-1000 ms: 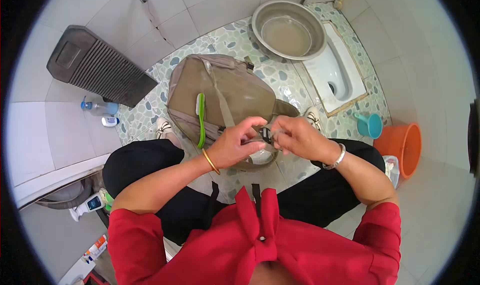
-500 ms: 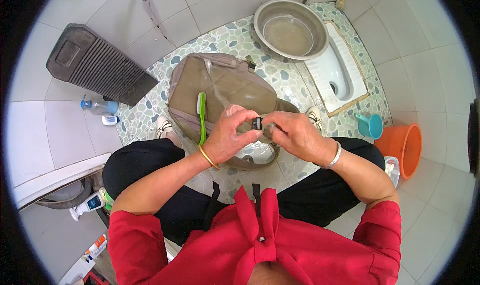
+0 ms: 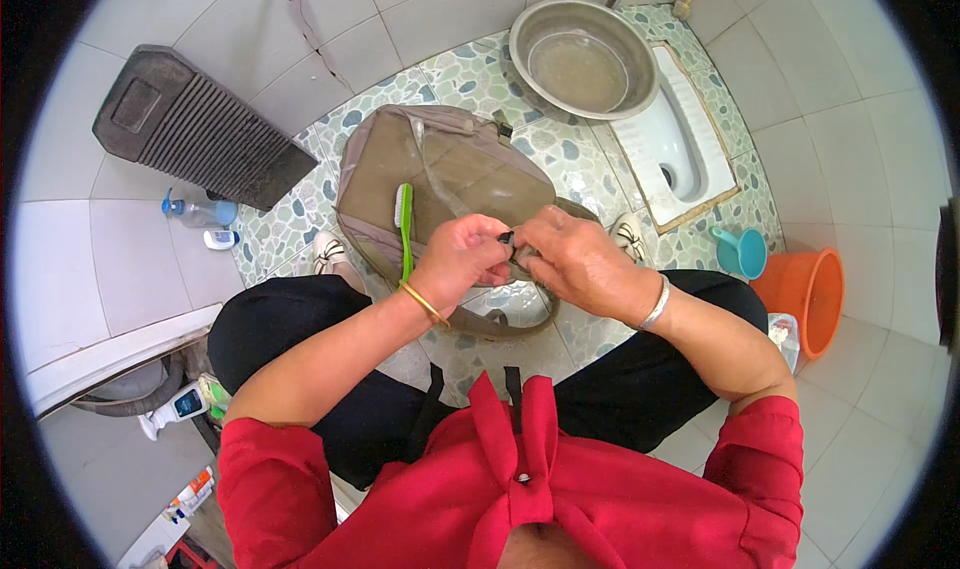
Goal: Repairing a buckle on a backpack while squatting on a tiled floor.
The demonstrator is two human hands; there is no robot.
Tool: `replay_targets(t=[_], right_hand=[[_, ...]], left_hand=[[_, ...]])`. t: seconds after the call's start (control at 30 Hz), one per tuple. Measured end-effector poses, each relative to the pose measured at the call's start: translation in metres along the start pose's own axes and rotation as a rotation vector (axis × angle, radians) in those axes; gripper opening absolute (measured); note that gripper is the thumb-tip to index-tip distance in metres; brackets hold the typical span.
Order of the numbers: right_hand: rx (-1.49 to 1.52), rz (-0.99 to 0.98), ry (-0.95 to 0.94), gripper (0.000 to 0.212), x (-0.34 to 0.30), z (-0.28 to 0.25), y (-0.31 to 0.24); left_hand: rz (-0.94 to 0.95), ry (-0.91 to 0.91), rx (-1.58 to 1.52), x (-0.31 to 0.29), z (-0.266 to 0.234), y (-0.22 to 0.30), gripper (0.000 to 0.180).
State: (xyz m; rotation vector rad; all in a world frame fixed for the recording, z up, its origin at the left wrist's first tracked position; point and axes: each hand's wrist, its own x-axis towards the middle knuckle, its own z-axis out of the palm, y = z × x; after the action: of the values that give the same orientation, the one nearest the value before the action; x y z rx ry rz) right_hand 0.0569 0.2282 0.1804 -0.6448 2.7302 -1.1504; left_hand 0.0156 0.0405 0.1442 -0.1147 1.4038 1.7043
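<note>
A wet brown backpack lies on the tiled floor in front of me. My left hand pinches a small black buckle, which the fingers partly cover. Close beside it, my right hand is closed on the backpack strap at the buckle's other side. The fingertips of both hands nearly meet over the bag's near edge. A green scrub brush with pale bristles rests on the backpack, just left of my left hand.
A metal basin of cloudy water stands beside the squat toilet. On the right are a teal dipper and an orange bucket. A dark washboard leans at the left wall, near a clear bottle.
The black buckle has turned and is now more covered by my fingers. My right hand has shifted slightly left and up, and my left fingers have curled in more.
</note>
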Motion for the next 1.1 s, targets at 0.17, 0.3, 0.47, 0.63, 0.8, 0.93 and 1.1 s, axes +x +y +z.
replay_targets(t=[0.17,0.3,0.47,0.63,0.8,0.93,1.1], right_hand=[[-0.130,-0.158,0.031,0.013,0.004,0.001,0.004],[-0.190,-0.163,0.041,0.011,0.006,-0.001,0.005],[-0.141,-0.039,0.120,0.006,0.005,0.007,0.011],[0.565,0.497,0.019,0.008,0.011,0.004,0.008],[1.192,0.777,0.077,0.010,0.008,0.009,0.022],[1.131,0.810,0.078,0.007,0.007,0.010,0.012],[0.642,0.528,0.086,0.016,0.004,0.012,0.010]], left_hand=[[-0.040,0.017,-0.085,0.001,0.005,0.005,0.022],[-0.025,-0.039,-0.144,0.008,-0.001,0.003,0.021],[0.033,-0.008,-0.185,0.013,0.002,0.004,0.021],[0.128,-0.011,-0.096,0.014,0.005,0.001,0.023],[0.175,0.034,-0.049,0.015,0.006,0.007,0.026],[0.206,0.114,-0.072,0.012,0.009,0.010,0.021],[0.182,0.090,0.024,0.012,0.004,0.009,0.027]])
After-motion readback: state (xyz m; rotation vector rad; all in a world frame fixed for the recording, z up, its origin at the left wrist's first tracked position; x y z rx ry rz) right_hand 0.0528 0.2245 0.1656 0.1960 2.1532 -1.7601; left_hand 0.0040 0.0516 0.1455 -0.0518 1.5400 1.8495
